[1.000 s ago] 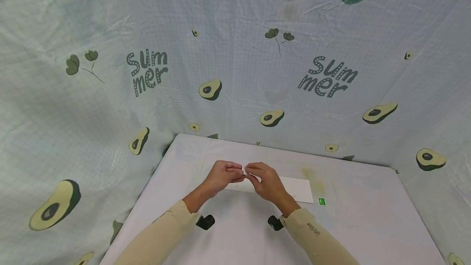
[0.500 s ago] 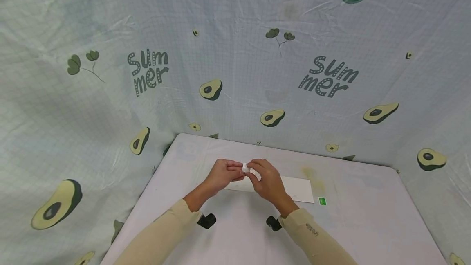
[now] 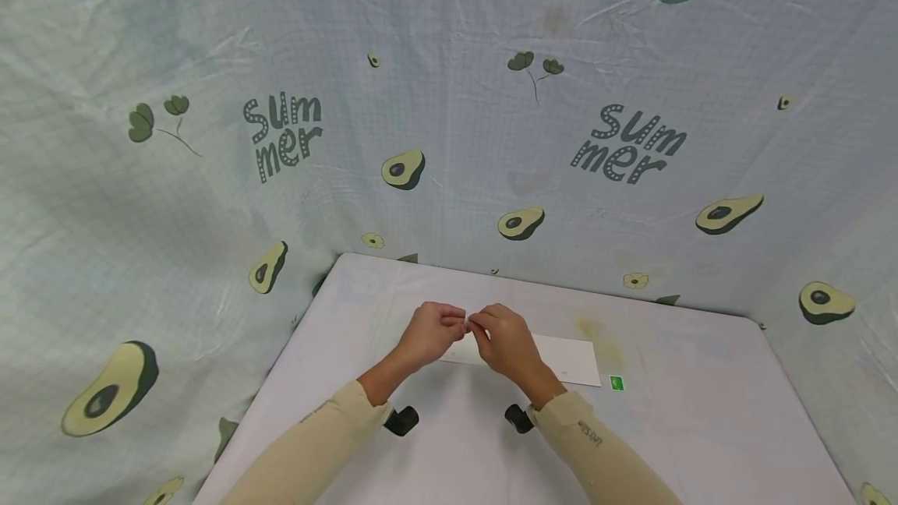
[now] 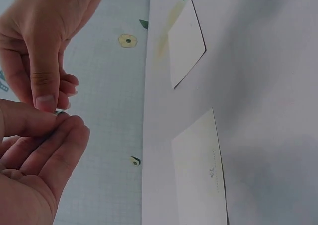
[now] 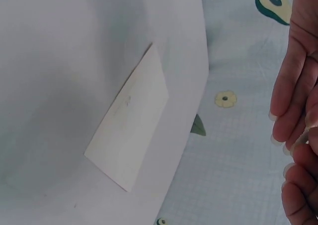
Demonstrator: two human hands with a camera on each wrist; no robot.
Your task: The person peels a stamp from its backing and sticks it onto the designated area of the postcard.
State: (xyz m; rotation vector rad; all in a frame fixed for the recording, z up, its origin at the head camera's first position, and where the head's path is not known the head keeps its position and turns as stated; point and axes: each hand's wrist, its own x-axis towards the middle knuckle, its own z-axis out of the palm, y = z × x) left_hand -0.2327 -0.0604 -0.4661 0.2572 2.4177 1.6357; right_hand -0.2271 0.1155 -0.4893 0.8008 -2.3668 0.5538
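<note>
My left hand [image 3: 431, 333] and right hand [image 3: 505, 337] meet at their fingertips above the table. A small white piece [image 3: 468, 323], like paper or film, is pinched between them and mostly hidden by the fingers. In the left wrist view, the left hand [image 4: 39, 155] lies palm up, its thumb pressing on the fingers, while the right hand [image 4: 44, 46] reaches down with its thumb right at the left fingertips. A pale sliver of the piece [image 5: 301, 137] shows amid the fingers in the right wrist view.
Two white cards lie on the table beyond and below the hands: a left card [image 4: 201, 175] with faint print and a right card [image 4: 186, 43]. Right of them is a small green square [image 3: 616, 383]. A patterned curtain [image 3: 456, 115] rises behind the table.
The white piece showed more plainly between the fingertips half a second ago; now the fingers cover most of it. Both hands have closed in and the right fingers have drawn together.
</note>
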